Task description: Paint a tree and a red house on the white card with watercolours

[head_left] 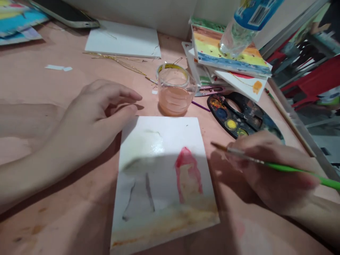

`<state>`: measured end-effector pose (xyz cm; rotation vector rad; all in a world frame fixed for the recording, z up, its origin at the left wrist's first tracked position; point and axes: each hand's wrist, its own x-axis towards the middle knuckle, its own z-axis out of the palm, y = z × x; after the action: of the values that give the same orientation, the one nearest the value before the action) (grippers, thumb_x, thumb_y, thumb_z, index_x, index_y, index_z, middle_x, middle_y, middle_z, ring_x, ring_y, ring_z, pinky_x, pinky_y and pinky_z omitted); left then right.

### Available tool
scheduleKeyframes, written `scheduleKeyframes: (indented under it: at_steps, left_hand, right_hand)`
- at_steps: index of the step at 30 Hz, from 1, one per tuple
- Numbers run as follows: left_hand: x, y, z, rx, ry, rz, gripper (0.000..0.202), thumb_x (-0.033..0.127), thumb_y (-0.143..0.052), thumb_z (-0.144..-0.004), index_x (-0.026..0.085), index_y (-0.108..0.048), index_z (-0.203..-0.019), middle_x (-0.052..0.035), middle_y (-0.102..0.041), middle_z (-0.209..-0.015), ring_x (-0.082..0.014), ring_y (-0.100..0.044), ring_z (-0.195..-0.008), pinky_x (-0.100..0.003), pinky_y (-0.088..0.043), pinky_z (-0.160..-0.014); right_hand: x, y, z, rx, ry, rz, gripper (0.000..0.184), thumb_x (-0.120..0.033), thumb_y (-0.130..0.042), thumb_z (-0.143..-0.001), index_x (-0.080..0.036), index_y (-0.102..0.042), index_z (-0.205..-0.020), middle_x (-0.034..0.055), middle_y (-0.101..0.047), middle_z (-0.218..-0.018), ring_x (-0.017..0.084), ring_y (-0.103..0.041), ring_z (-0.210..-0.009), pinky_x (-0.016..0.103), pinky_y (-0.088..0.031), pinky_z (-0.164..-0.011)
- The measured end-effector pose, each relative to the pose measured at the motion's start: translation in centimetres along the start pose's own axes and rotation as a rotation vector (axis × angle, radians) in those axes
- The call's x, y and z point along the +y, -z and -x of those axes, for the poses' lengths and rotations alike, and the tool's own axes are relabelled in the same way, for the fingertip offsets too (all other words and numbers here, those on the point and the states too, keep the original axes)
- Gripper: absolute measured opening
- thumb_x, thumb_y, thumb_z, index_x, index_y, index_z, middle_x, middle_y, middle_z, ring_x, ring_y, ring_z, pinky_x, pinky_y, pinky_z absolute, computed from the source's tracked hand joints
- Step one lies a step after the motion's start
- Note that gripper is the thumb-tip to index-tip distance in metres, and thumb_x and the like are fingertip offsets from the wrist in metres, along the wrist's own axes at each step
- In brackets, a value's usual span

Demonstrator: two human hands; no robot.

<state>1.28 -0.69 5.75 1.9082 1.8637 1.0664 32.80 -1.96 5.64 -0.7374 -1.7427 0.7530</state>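
Observation:
My right hand (pixel 271 170) grips a paintbrush (pixel 287 167) with a green handle and brown bristles. Its tip points left and hovers beside the right edge of a white painting board (pixel 170 138). On the board are a red and pink arched shape, thin dark strokes, a wet pale patch and a brownish wash along the bottom. My left hand (pixel 106 106) rests at the board's upper left corner, thumb and index finger apart, nothing held; its other fingers are partly hidden. Behind the board stands a clear cup (pixel 175 101) of cloudy orange water.
A black paint palette (pixel 247 113) lies on the right. Behind it, a plastic bottle (pixel 247 26) stands on stacked paintings (pixel 223 58). A blank white board (pixel 122 39), gold string (pixel 119 63) and a phone (pixel 66 14) are at the back. Another brush (pixel 289 122) lies along the right edge.

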Motion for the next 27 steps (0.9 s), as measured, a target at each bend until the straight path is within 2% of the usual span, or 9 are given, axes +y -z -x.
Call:
scheduleKeyframes:
  at_steps: [1,3,6,11,14,17,21,24,27]
  left_hand:
    - [0.1,0.1,-0.4,-0.029,-0.003,-0.001,0.032,0.047,-0.057,-0.088,0.03,-0.08,-0.104,0.0035,-0.074,-0.102,-0.025,-0.069,-0.1,-0.047,-0.058,-0.095]
    - [0.4,0.3,-0.9,-0.138,0.006,-0.027,0.03,0.047,-0.056,-0.088,0.03,-0.081,-0.09,0.002,-0.076,-0.094,-0.0244,-0.068,-0.091,-0.042,-0.056,-0.086]
    - [0.8,0.4,-1.2,-0.215,0.028,-0.055,0.026,0.05,-0.061,-0.084,0.031,-0.079,-0.081,0.0006,-0.078,-0.092,-0.0263,-0.068,-0.088,-0.042,-0.053,-0.079]
    - [0.9,0.2,-1.2,-0.221,0.077,-0.175,0.024,0.059,-0.066,-0.078,0.038,-0.078,-0.078,0.002,-0.079,-0.094,-0.0313,-0.068,-0.091,-0.05,-0.051,-0.083]
    - [1.0,0.1,-1.3,-0.221,0.116,-0.231,0.027,0.064,-0.066,-0.073,0.039,-0.076,-0.075,0.0015,-0.078,-0.094,-0.0337,-0.067,-0.093,-0.056,-0.049,-0.089]
    - [1.1,0.0,-1.3,-0.225,0.14,-0.224,0.028,0.066,-0.066,-0.073,0.04,-0.076,-0.075,0.0019,-0.078,-0.095,-0.0342,-0.067,-0.094,-0.057,-0.047,-0.091]
    - [0.8,-0.1,-1.1,-0.212,0.121,-0.207,0.028,0.067,-0.065,-0.077,0.04,-0.076,-0.076,0.003,-0.077,-0.094,-0.0324,-0.067,-0.09,-0.053,-0.048,-0.088]
    - [0.6,-0.1,-1.0,-0.209,0.091,-0.202,0.029,0.067,-0.065,-0.078,0.04,-0.076,-0.077,0.003,-0.078,-0.093,-0.0323,-0.066,-0.087,-0.053,-0.049,-0.086]
    - [0.6,-0.1,-1.0,-0.211,0.076,-0.207,0.029,0.066,-0.065,-0.08,0.04,-0.076,-0.077,0.0028,-0.078,-0.095,-0.0322,-0.066,-0.086,-0.053,-0.049,-0.084]
  right_hand:
    - [-0.1,0.6,0.1,-0.114,-0.019,-0.015,0.041,-0.058,-0.057,-0.11,-0.027,-0.083,-0.104,0.0012,-0.073,-0.079,0.018,-0.069,-0.07,0.033,-0.062,-0.064]
    - [-0.3,1.3,0.4,-0.306,-0.124,-0.042,0.034,-0.046,-0.058,-0.112,-0.024,-0.081,-0.103,0.002,-0.072,-0.078,0.018,-0.071,-0.068,0.032,-0.064,-0.065]
    - [-0.8,1.0,0.6,-0.426,-0.3,-0.074,0.012,-0.03,-0.069,-0.106,-0.027,-0.074,-0.096,-0.0018,-0.068,-0.072,0.016,-0.072,-0.065,0.028,-0.064,-0.064]
    - [-1.9,-0.5,0.3,-0.412,-0.338,-0.05,0.018,-0.013,-0.071,-0.091,-0.027,-0.06,-0.093,-0.0026,-0.075,-0.075,0.012,-0.064,-0.049,0.019,-0.053,-0.044]
    - [-2.4,-1.2,0.0,-0.411,-0.345,0.06,0.014,-0.017,-0.074,-0.092,-0.026,-0.064,-0.085,-0.0035,-0.074,-0.067,0.012,-0.064,-0.045,0.018,-0.056,-0.043]
    - [-2.4,-2.0,0.3,-0.445,-0.328,0.098,0.027,-0.027,-0.075,-0.1,-0.024,-0.065,-0.076,-0.004,-0.075,-0.064,0.012,-0.071,-0.048,0.014,-0.058,-0.045]
    - [-2.2,-2.5,1.4,-0.114,-0.294,0.097,0.044,-0.052,-0.066,-0.107,-0.024,-0.064,-0.072,-0.0014,-0.072,-0.062,0.013,-0.072,-0.049,0.015,-0.057,-0.042]
    - [-2.4,-1.7,1.1,-0.409,-0.364,0.092,0.034,-0.043,-0.075,-0.103,-0.024,-0.071,-0.074,0.0001,-0.076,-0.067,0.015,-0.077,-0.057,0.017,-0.063,-0.052]
    - [-2.9,-0.9,0.0,-0.392,-0.369,0.063,0.026,-0.042,-0.085,-0.094,-0.027,-0.073,-0.075,0.0005,-0.076,-0.07,0.018,-0.078,-0.061,0.019,-0.064,-0.052]
